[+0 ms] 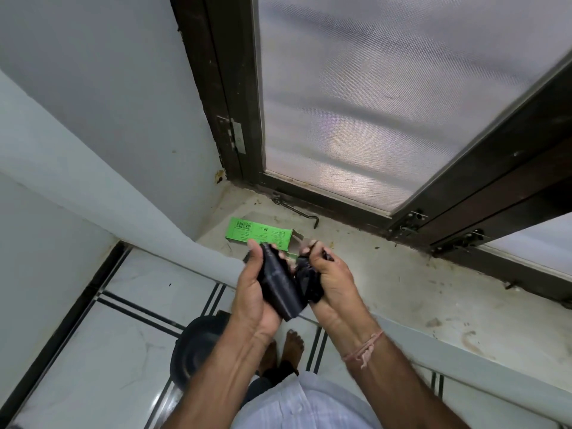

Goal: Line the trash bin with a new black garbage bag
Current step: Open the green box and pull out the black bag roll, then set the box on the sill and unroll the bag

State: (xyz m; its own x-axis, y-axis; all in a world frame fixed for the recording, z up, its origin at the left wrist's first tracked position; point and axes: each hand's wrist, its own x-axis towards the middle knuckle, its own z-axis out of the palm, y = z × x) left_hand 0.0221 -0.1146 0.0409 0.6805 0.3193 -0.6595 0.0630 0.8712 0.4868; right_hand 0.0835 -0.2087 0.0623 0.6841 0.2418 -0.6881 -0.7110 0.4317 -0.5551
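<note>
From the head camera: gripped in the left hand (252,294), fingers and thumb curled round it, the folded, rolled length of a black garbage bag (280,294). Clenched in the right hand (332,284), just beside the left, the crumpled end of that same bag, fist closed tight on the plastic. Held in the air between both hands, then, and not in the bin.

Counted: two hands, one bag. Just beyond the fingertips, lying flat on the stained window ledge (387,274), one green carton (260,235) with an open end flap. Farther beyond the right hand, one metal latch hook (297,209) at the foot of the screen frame. Below the left forearm, on the tiled floor and partly hidden by the arm, one round black trash bin (192,351). Under both wrists, two bare feet (294,343). Tied round the right wrist, one pale thread (363,349).
</note>
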